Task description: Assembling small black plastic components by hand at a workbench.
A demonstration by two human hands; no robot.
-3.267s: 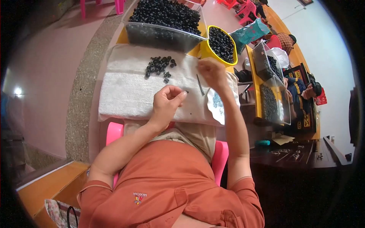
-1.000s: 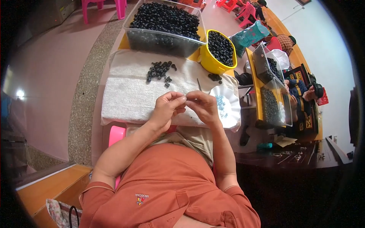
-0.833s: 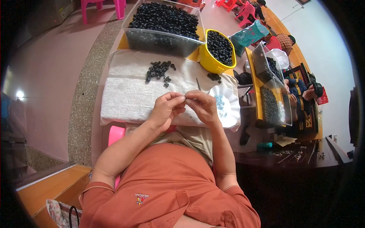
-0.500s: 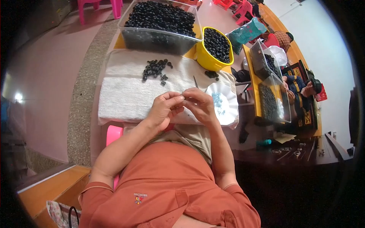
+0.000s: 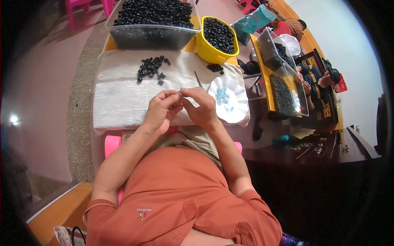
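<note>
Over the near part of a white cloth [image 5: 113,102], my left hand [image 5: 161,110] and my right hand [image 5: 201,105] meet at the fingertips. Both are closed in a pinch; whatever sits between them is too small and too covered to make out. Beyond my left hand lies a loose pile of small black ring-shaped pieces [image 5: 150,67]. A white fluted plate [image 5: 238,100] stands right of my right hand, with tiny light-blue pieces [image 5: 222,97] on it. Between that hand and the plate's far side lies a thin pointed tool, apparently tweezers [image 5: 198,79].
At the table's far end stand a clear bin [image 5: 152,37] of black pieces and a yellow tub [image 5: 213,55] of the same. A few black pieces [image 5: 215,68] lie beside the tub. On the right, a person [image 5: 316,78] sits by another table with clear bins [image 5: 283,94].
The whole view has shifted, so the table and its things sit further left and higher. My hands keep the same fingertip pinch.
</note>
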